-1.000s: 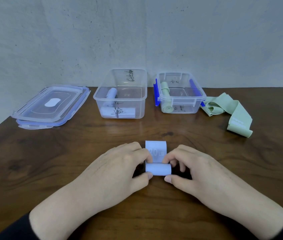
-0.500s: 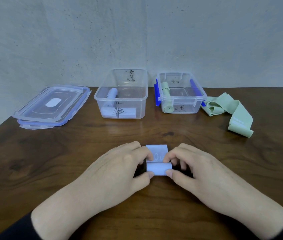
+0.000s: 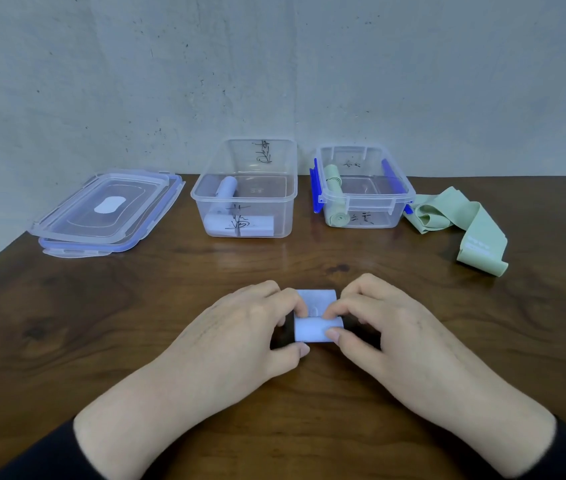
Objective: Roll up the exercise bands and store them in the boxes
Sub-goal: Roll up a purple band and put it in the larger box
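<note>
A pale blue exercise band [image 3: 312, 329] lies on the wooden table in front of me, mostly rolled, with a short flat tail sticking out beyond the roll. My left hand [image 3: 243, 327] pinches the roll's left end and my right hand [image 3: 389, 323] pinches its right end. Behind, a clear box [image 3: 245, 188] holds two rolled pale blue bands. A second clear box [image 3: 364, 188] with blue clips holds a rolled green band. A loose green band [image 3: 461, 223] lies unrolled to its right.
Two stacked clear lids [image 3: 105, 211] with bluish rims lie at the back left of the table [image 3: 67, 341]. A grey wall stands right behind the boxes. The table's left edge runs diagonally near the lids.
The roll has grown thicker and moved slightly away from me, and the flat tail of the blue band has become shorter. Both hands kept their places at the roll's ends.
</note>
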Action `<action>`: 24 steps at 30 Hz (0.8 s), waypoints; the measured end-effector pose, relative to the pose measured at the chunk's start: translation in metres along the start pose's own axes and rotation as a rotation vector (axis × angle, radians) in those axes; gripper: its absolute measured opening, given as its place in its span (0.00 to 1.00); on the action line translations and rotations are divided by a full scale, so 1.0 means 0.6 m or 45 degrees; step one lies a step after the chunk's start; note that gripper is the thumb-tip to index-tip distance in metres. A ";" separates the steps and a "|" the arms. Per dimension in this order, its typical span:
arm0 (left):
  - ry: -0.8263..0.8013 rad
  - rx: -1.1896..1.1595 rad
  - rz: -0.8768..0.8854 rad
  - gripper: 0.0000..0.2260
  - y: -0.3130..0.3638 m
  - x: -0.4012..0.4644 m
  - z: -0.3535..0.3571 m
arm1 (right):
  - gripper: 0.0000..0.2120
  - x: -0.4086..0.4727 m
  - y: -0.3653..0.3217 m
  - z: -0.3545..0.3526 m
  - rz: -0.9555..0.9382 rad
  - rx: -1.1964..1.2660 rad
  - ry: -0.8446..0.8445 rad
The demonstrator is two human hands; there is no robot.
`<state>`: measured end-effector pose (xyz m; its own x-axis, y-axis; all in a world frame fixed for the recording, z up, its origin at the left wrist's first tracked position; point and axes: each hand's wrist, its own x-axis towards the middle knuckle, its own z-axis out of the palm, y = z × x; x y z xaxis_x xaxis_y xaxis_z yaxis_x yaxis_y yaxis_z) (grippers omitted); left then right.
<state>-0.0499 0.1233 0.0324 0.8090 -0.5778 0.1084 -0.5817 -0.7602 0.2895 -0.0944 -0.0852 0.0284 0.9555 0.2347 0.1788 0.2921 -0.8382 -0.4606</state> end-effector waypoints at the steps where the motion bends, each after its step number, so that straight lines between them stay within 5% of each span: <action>1: 0.006 0.006 0.000 0.14 0.000 0.001 0.001 | 0.09 0.001 0.001 0.000 -0.002 -0.007 -0.003; 24: 0.047 -0.076 -0.004 0.09 -0.005 0.006 0.004 | 0.06 0.015 0.012 0.010 -0.012 0.022 0.045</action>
<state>-0.0457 0.1228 0.0298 0.8140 -0.5633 0.1417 -0.5739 -0.7423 0.3460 -0.0836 -0.0865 0.0216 0.9506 0.2252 0.2136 0.3023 -0.8273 -0.4734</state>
